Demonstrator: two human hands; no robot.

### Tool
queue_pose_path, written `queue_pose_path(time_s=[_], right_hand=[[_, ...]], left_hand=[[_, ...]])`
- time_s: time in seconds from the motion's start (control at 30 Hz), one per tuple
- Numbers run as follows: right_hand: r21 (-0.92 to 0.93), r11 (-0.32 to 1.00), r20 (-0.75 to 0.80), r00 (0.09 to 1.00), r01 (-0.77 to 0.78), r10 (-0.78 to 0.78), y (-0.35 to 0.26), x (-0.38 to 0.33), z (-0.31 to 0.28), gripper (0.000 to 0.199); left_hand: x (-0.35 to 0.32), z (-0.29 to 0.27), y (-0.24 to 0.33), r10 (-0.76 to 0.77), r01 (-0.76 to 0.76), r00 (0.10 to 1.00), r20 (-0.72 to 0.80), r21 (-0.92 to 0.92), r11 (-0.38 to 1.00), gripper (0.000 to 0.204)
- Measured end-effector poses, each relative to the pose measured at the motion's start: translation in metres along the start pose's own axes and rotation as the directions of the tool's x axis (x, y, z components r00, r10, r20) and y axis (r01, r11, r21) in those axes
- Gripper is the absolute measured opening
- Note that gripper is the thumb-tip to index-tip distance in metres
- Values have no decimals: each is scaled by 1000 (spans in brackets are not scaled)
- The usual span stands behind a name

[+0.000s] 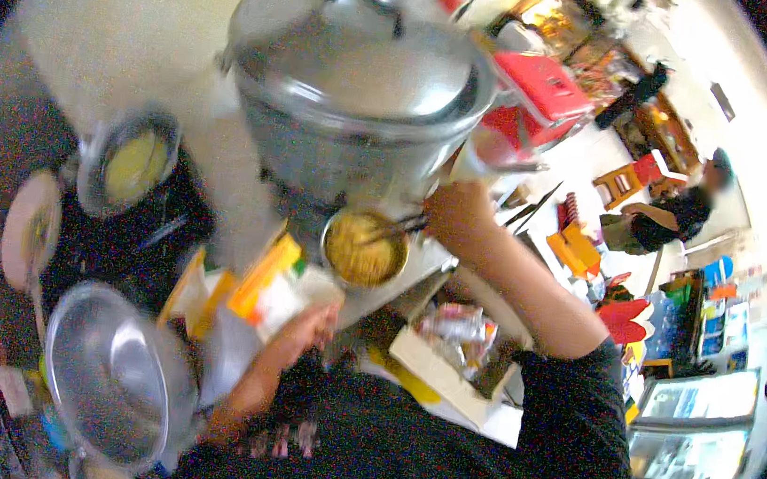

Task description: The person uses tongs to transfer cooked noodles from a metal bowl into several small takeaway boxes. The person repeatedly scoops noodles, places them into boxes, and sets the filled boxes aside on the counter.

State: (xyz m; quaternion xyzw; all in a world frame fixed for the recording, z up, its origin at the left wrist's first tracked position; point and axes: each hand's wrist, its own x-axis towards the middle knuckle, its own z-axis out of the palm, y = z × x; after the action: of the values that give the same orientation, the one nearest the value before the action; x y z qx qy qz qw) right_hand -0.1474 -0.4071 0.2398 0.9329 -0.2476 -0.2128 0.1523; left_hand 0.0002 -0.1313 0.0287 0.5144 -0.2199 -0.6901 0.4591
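Observation:
My right hand is closed around dark chopsticks, whose far ends reach into a small round metal bowl. Yellow noodles fill that bowl. My left hand is lower and to the left, beside an opened white packet with a yellow edge. Motion smears its fingers, so whether it grips the packet is unclear. Right behind the bowl stands a large lidded metal pot.
At left are a pan with pale yellow contents, a pale round ladle and a big metal bowl. A cardboard box with packets lies under my right arm. A red cooler and a person are farther right.

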Motion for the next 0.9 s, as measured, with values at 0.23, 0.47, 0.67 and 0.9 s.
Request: queue_pose_path(time_s=[0.23,0.47,0.67,0.9], right_hand=[[248,966,-176,984,70,-26,-32,24,44,15],[257,958,-3,991,-125,130,-26,12,47,40],[341,895,152,957,-287,249,-38,27,45,25],[426,831,107,932,-358,346,-9,28,63,26]], left_hand=[[-5,-14,17,-137,123,986,-94,-142,982,43],[24,-31,23,29,-38,957,-289,-26,999,42],[65,-34,23,-25,-17,972,-233,-177,984,52],[81,-27,20,-15,-38,962,-274,-187,982,52]])
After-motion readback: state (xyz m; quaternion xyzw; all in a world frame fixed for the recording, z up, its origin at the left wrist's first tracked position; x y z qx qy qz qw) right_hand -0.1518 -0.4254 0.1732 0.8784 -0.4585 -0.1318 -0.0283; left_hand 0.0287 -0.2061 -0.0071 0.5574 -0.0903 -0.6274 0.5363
